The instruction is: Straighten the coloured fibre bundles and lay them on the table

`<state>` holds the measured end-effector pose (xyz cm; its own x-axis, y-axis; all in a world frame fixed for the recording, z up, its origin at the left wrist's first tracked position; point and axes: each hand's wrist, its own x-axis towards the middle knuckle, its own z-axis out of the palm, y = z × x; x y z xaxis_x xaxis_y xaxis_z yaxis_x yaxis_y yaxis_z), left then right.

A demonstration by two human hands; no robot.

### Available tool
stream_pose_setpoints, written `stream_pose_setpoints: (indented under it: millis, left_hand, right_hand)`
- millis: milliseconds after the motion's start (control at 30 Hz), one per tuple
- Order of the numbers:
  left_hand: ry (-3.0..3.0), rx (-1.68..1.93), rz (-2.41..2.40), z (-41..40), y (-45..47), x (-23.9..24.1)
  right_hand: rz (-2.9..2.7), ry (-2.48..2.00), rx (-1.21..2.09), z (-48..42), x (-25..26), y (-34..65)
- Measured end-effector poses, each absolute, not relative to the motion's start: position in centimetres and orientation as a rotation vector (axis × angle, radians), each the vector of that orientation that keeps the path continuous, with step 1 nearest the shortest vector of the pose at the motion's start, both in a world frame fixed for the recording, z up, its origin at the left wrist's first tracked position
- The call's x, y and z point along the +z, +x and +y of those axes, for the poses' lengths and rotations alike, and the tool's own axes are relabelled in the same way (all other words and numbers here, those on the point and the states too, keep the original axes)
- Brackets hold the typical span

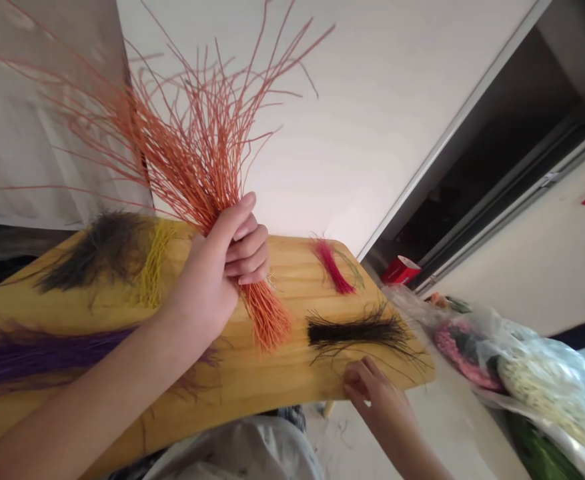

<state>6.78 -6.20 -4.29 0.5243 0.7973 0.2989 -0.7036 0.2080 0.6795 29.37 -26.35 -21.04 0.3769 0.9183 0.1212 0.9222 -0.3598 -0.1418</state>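
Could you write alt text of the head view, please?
A person's left-hand grip holds an orange bundle of thin strands, flared at the top, over a wooden table. The right-hand grip is near a black bundle; a purple bundle, yellow bundle, grey bundle and pink bundle also lie there.

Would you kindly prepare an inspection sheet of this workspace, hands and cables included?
Surface: wooden table.
Materials: orange bundle, held; lying on the table, black bundle, purple bundle, grey bundle, yellow bundle, pink bundle.
Clutter: green strands beside the pink bundle.
Hands: left hand closed around the orange bundle; right hand near the black bundle, fingers curled, grip unclear.
Cables: nothing seen.
Surroundings: white panel behind; red object and plastic-wrapped bundles at the right.
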Motion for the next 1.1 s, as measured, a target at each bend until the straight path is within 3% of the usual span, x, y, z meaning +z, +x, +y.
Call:
stream_pose_setpoints:
  millis: [533, 867, 1100]
  left_hand:
    - [0.844, 1.013, 0.141, -5.3, 6.6, -4.9]
    - [0.882, 0.933, 0.102, -5.0, 7.0, -5.2]
    - [0.92, 0.892, 0.089, -4.1, 7.1, -6.3]
  right_hand:
    - [-1.871, -2.374, -0.428, -23.3, -19.9, 34.7]
    - [-2.29, -2.255, 0.035, -18.5, -16.3, 35.7]
    - [-2.239, -2.286, 0.143, -18.5, -16.0, 37.0]
